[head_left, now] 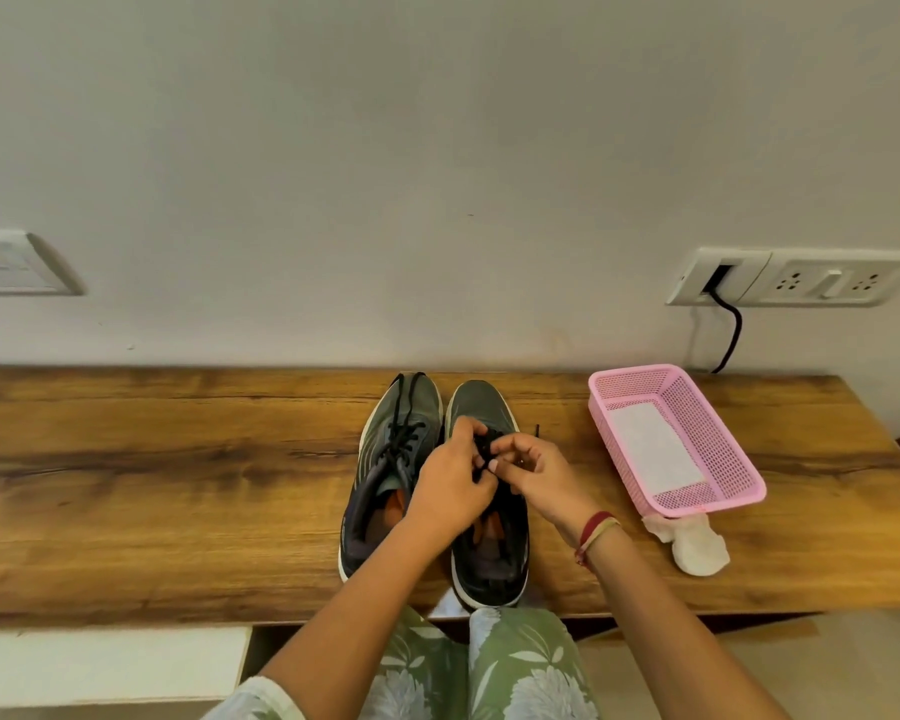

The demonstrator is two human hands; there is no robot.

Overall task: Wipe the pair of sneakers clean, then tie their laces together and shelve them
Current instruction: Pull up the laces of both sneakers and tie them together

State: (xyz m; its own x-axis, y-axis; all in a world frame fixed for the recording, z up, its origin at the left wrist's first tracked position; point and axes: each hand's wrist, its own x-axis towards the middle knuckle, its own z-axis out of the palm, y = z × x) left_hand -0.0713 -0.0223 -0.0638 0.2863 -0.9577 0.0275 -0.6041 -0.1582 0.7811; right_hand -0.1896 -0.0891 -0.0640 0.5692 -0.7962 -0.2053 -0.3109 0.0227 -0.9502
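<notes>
Sneakers (411,402), grey-green with white soles, sit paired; fingers (466,427) of left hand (453,485) and right hand (541,475) pinch black laces (486,446).

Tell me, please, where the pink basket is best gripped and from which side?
Probably its long left rim, from above: the pink basket is open-topped with a solid lip over mesh walls, and the crumpled wipe crowds its near end.
</notes>
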